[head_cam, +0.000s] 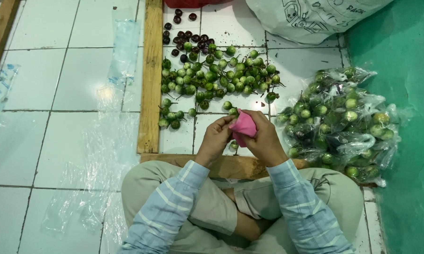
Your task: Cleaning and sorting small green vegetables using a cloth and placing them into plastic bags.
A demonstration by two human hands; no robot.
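Pink bag (244, 125) pinched in my left hand (215, 139) and right hand (264, 141); bagged heap (341, 122) done, loose eggplants (216, 75) remain.

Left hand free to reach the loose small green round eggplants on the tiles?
Probably not yet: left hand and right hand both grip the pink bag. Otherwise the eggplants lie unobstructed just ahead.

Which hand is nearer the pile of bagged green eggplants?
Right. The right hand sits just beside the pile of bagged eggplants; the left hand is farther off, across the pink cloth both hold.
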